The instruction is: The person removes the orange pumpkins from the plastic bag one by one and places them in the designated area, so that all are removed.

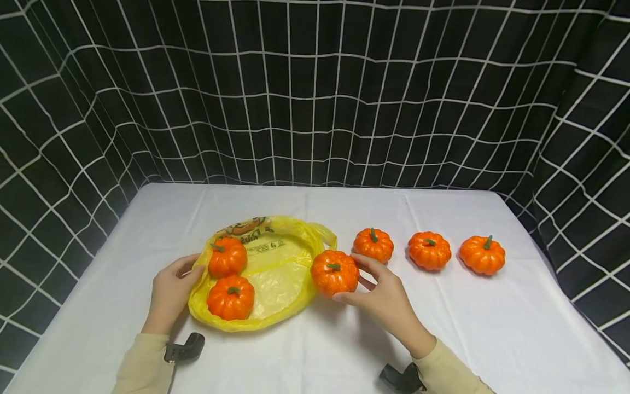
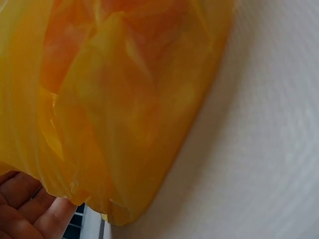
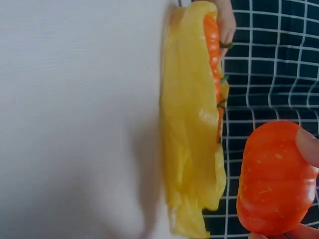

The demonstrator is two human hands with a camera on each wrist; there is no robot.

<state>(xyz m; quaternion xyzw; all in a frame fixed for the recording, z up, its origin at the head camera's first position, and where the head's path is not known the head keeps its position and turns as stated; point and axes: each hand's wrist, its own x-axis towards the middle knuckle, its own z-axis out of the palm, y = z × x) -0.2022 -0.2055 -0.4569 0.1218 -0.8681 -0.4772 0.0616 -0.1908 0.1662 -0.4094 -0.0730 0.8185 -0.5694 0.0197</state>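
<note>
A yellow plastic bag lies spread open on the table. Inside its left part sit two orange toy pumpkins, a rear one and a front one. At the bag's left rim my left hand pinches the plastic; in the left wrist view the bag hides most of that hand. Another pumpkin, with a short green stem, is held by my right hand between thumb and fingers. It hangs above the table by the bag's right rim. In the right wrist view this pumpkin shows side-on.
Three more pumpkins stand in a row to the right: a near one, a middle one and a far right one. Black cloth with a white grid encloses the white table at the back and sides.
</note>
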